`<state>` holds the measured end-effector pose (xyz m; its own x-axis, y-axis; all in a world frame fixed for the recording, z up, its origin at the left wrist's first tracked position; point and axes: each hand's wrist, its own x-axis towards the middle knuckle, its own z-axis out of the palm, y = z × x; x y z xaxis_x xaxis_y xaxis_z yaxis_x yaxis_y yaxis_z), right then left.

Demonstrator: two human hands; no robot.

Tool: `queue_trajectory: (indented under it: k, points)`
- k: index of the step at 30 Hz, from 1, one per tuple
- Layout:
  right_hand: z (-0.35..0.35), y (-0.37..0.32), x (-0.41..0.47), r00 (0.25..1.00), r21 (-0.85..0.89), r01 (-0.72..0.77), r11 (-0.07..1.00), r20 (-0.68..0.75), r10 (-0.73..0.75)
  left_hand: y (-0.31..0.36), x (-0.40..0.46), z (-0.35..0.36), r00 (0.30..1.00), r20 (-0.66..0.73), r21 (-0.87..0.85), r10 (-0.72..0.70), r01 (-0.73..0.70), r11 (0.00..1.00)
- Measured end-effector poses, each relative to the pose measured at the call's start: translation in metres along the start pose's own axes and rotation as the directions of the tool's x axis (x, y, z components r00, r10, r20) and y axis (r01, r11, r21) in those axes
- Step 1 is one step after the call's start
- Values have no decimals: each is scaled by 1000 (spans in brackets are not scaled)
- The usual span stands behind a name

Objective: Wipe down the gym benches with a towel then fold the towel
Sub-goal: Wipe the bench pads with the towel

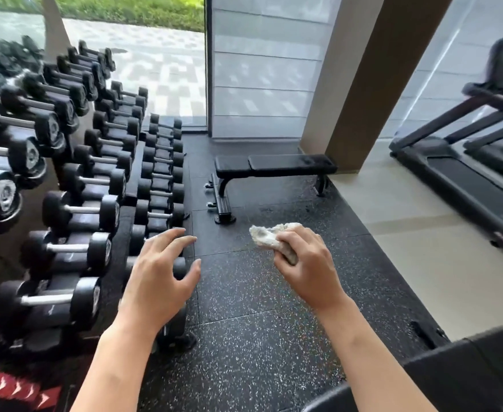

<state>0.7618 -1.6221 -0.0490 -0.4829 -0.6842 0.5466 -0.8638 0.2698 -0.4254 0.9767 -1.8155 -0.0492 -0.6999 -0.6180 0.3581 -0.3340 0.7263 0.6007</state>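
Note:
A black flat gym bench (274,165) stands ahead on the speckled rubber floor, near a brown pillar. My right hand (306,266) grips a small crumpled grey-white towel (269,237), held in the air well short of that bench. My left hand (162,272) hovers beside it with fingers spread and holds nothing. The black padded edge of a second bench (467,367) shows at the bottom right, just right of my right forearm.
A long rack of black dumbbells (89,179) fills the left side. A treadmill (467,179) stands at the right on the pale floor. A glass wall (259,63) closes the far end. Open rubber floor (244,307) lies between me and the far bench.

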Motion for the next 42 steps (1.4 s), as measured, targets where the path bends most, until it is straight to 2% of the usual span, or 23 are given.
queue_trajectory:
  k: [8, 18, 22, 30, 36, 42]
  points:
    - [29, 57, 55, 999, -8, -37, 999, -35, 37, -11, 84, 40, 999, 36, 11, 35, -36, 999]
    - [33, 177, 175, 992, 2, -83, 997, -100, 83, 15, 247, 112, 993, 64, 5, 104, -104, 995]
    - [40, 208, 218, 993, 2, -71, 998, -97, 70, 12, 292, 132, 994, 70, 8, 87, -88, 996]
    - [75, 245, 292, 989, 2, -83, 997, -124, 83, -19, 380, 156, 995, 88, 21, 53, -55, 998]
    - [96, 258, 350, 980, -41, -121, 992, -164, 113, -49, 456, 174, 987, 128, -34, 98, -94, 995]
    - [114, 250, 419, 975, -78, -90, 993, -212, 72, -76, 526, 165, 985, 98, -93, 144, -135, 987]
